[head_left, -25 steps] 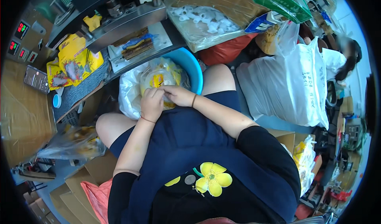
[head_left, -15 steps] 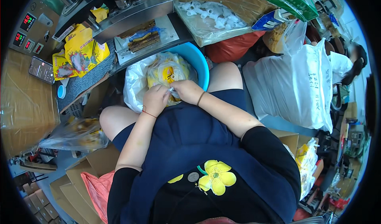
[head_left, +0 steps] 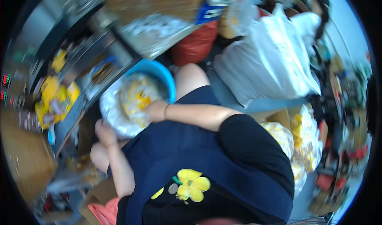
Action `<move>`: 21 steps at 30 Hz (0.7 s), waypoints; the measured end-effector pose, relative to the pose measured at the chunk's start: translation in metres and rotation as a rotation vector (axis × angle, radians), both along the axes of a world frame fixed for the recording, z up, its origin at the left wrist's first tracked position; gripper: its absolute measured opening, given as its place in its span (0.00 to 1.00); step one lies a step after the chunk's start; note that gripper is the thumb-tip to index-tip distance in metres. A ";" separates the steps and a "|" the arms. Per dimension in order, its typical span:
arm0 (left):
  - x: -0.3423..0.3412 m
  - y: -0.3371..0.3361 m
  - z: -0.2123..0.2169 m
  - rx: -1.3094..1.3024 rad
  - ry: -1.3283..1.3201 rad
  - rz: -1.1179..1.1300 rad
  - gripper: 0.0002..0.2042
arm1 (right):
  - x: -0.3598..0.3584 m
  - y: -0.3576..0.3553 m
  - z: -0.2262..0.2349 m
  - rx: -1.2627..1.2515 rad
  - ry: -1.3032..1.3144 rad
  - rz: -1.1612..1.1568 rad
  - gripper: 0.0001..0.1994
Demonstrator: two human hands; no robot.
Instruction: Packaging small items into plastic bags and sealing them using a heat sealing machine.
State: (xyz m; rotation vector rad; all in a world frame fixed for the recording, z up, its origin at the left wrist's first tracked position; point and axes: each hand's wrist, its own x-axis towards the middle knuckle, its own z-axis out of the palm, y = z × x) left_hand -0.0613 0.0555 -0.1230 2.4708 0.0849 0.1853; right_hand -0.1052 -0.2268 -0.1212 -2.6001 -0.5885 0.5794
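A clear plastic bag [head_left: 133,99] with yellow contents sits in a round blue tub [head_left: 169,79], next to a white plastic liner [head_left: 109,107]. My right hand [head_left: 156,111] is at the near right side of the clear bag, its fingers curled in against the gathered plastic and partly hidden. Apart from it, my left hand [head_left: 106,133] is by the liner's near left edge, above my left knee. Motion blur smears its fingers, so whether it grips anything does not show.
A machine bench [head_left: 95,75] with yellow printed pouches [head_left: 57,99] stands to the left. Beyond the tub are a red bag [head_left: 195,45] and a plastic-covered box [head_left: 153,42] bearing white spouts. A large white sack [head_left: 266,61] is on the right, near filled bags [head_left: 304,139].
My hands were together at the clear bag's neck. Now they are apart: the left has moved out to the left, while the right stays at the bag. The whole view has turned and blurred.
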 end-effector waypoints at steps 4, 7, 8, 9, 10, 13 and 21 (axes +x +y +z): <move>0.026 0.122 -0.095 -0.380 0.455 0.068 0.19 | -0.020 0.000 0.049 0.390 -0.153 -0.172 0.16; 0.024 0.103 -0.100 -0.102 0.196 -0.079 0.15 | -0.052 -0.053 0.097 0.539 -0.208 -0.351 0.16; 0.031 0.097 -0.096 -0.145 0.209 -0.076 0.14 | -0.064 -0.072 0.112 0.629 -0.260 -0.424 0.14; 0.034 0.100 -0.096 -0.188 0.220 -0.053 0.12 | -0.074 -0.089 0.128 0.721 -0.311 -0.476 0.12; 0.033 0.105 -0.098 -0.156 0.117 -0.009 0.11 | -0.083 -0.105 0.147 0.944 -0.356 -0.515 0.07; 0.025 0.068 -0.075 -0.115 0.016 0.158 0.13 | -0.129 -0.162 0.212 1.216 -0.518 -0.714 0.05; -0.004 0.008 -0.031 -0.246 -0.273 -0.050 0.12 | -0.317 -0.155 0.368 0.606 -1.110 -0.754 0.07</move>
